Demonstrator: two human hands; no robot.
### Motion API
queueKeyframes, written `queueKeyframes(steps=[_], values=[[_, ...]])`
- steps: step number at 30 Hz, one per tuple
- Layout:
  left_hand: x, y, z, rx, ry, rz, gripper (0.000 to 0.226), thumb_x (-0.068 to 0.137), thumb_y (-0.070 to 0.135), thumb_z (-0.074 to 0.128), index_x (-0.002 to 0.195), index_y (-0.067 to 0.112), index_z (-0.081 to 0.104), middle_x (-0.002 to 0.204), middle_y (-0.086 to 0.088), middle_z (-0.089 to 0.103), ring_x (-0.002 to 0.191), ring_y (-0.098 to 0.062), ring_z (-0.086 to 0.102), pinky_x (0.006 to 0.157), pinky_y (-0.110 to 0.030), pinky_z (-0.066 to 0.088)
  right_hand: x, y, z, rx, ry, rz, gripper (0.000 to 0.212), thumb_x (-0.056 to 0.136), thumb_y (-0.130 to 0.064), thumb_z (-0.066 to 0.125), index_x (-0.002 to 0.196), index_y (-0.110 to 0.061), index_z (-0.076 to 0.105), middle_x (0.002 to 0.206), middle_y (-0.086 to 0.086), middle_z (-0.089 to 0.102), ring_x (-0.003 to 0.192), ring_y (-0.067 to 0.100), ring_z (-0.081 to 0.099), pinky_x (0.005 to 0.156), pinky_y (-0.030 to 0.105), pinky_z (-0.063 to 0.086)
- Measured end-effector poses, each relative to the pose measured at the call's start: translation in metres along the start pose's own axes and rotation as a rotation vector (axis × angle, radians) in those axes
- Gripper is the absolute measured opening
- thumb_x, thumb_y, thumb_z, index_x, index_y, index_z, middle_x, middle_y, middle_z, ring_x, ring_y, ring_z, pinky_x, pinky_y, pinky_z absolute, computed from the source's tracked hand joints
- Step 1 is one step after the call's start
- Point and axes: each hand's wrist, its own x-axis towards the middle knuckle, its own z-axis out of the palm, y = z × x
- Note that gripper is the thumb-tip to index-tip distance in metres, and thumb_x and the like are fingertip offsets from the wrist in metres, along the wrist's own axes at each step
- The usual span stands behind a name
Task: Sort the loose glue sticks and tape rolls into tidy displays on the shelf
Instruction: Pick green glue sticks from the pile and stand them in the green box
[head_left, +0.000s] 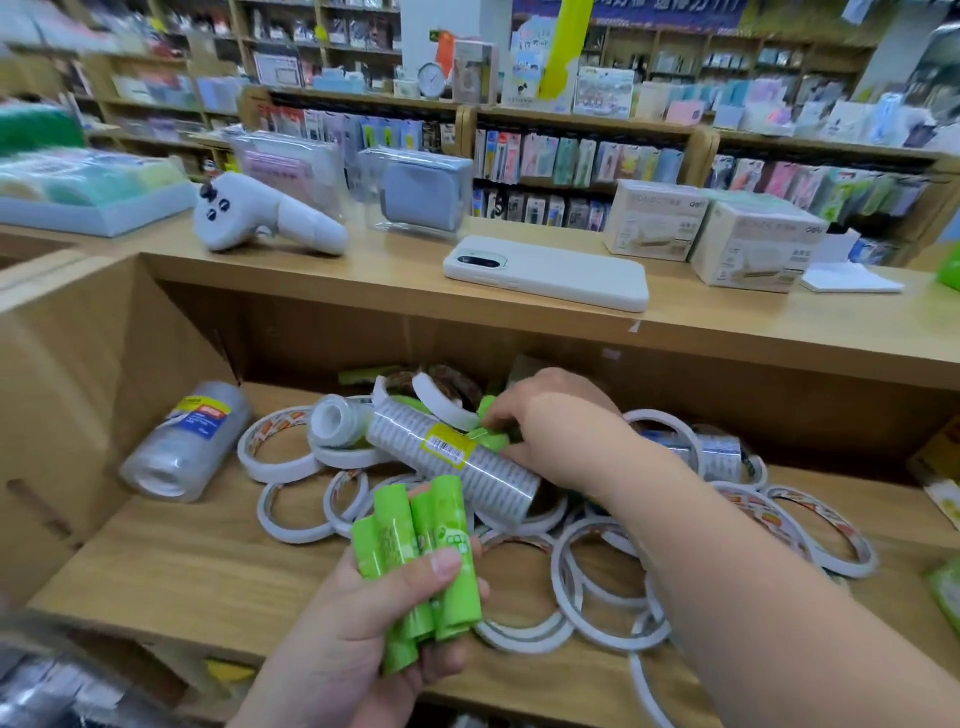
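My left hand (363, 613) grips a bundle of several green glue sticks (415, 551) above the front of the wooden shelf (171, 577). Further back, my right hand (556, 431) reaches into the pile and pinches another green glue stick (488, 439). A long wrapped sleeve of clear tape rolls (452, 457) lies across the pile just below that hand. Many loose white double-sided tape rings (597, 587) are scattered over the shelf. A second wrapped pack of clear tape (187, 447) lies at the left.
On the counter above lie a white phone (545, 273), a white controller (260, 215) and two white boxes (717, 234). A cardboard wall (78, 395) bounds the shelf on the left. Bare shelf board shows at the front left. Store racks fill the background.
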Motion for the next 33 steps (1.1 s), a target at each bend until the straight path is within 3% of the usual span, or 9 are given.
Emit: queueKeyframes(steps=[3,6,11,13,15,18,24,29,33], values=[[-0.004,0.0,-0.004,-0.028,-0.02,0.014,0.13,-0.001,0.025,0.1,0.123,0.004,0.065,0.079,-0.022,0.07,0.049,-0.024,0.066,0.034,-0.027,0.046,0.001,-0.001,-0.002,-0.041,0.001,-0.001,0.029,0.092,-0.039,0.062,0.121,-0.039,0.067,0.117,0.003,0.065,0.11,0.03,0.059,0.087,0.035,0.053],[-0.001,0.0,-0.005,-0.009,0.001,0.005,0.124,0.006,0.023,0.1,0.124,0.005,0.065,0.08,-0.022,0.069,0.051,-0.024,0.067,0.034,-0.027,0.046,-0.017,0.006,0.001,0.108,0.191,-0.007,0.024,0.09,-0.041,0.064,0.111,-0.034,0.072,0.106,-0.004,0.067,0.106,0.022,0.059,0.084,0.033,0.051],[0.018,0.002,0.001,0.029,0.109,-0.021,0.069,0.05,0.007,0.081,0.117,0.02,0.068,0.088,-0.02,0.073,0.059,-0.028,0.071,0.035,-0.027,0.046,-0.08,0.015,-0.008,0.599,0.549,0.076,0.012,0.088,-0.023,0.067,0.098,-0.028,0.072,0.09,-0.016,0.062,0.083,0.004,0.06,0.069,0.013,0.047],[0.023,0.002,0.003,0.025,0.11,-0.02,0.067,0.048,0.007,0.083,0.112,0.023,0.071,0.09,-0.021,0.074,0.061,-0.031,0.071,0.036,-0.028,0.046,-0.109,0.01,-0.007,0.943,0.629,0.176,0.017,0.089,-0.013,0.064,0.089,-0.027,0.074,0.079,-0.005,0.067,0.072,0.01,0.064,0.06,0.02,0.051],[0.025,0.003,0.008,0.018,0.1,-0.016,0.066,0.038,0.015,0.085,0.103,0.025,0.076,0.091,-0.023,0.074,0.061,-0.033,0.07,0.036,-0.029,0.046,-0.128,0.004,-0.005,1.28,0.572,0.272,0.025,0.091,-0.004,0.064,0.08,-0.023,0.076,0.073,0.005,0.07,0.061,0.013,0.063,0.053,0.026,0.051],[0.028,-0.002,0.015,-0.001,0.037,-0.039,0.063,0.036,0.023,0.084,0.099,0.024,0.078,0.089,-0.024,0.073,0.057,-0.033,0.067,0.036,-0.03,0.047,-0.137,-0.006,-0.003,1.53,0.375,0.284,0.013,0.078,-0.011,0.067,0.081,-0.018,0.077,0.064,0.008,0.067,0.054,0.016,0.059,0.05,0.024,0.048],[0.027,-0.009,0.025,0.034,-0.045,-0.108,0.096,0.012,0.035,0.1,0.104,0.023,0.077,0.084,-0.019,0.07,0.058,-0.028,0.067,0.035,-0.028,0.046,-0.125,-0.027,-0.009,1.577,0.316,0.272,0.014,0.088,-0.001,0.069,0.077,-0.008,0.072,0.056,0.004,0.063,0.047,0.012,0.055,0.045,0.021,0.045],[0.012,-0.017,0.028,-0.173,-0.247,-0.224,0.08,0.034,0.019,0.093,0.112,0.007,0.074,0.075,-0.021,0.065,0.035,-0.02,0.054,0.028,-0.02,0.038,-0.116,-0.043,0.003,1.471,0.322,0.308,0.012,0.086,-0.01,0.073,0.074,-0.01,0.073,0.057,0.0,0.063,0.049,0.009,0.054,0.048,0.02,0.043],[0.009,-0.023,0.025,-0.245,-0.186,-0.258,0.078,0.044,0.021,0.088,0.119,0.01,0.071,0.073,-0.019,0.061,0.028,-0.018,0.046,0.027,-0.018,0.035,-0.115,-0.047,0.008,1.394,0.338,0.282,0.009,0.085,-0.014,0.076,0.076,-0.014,0.075,0.065,0.0,0.069,0.06,0.009,0.057,0.056,0.023,0.046]])
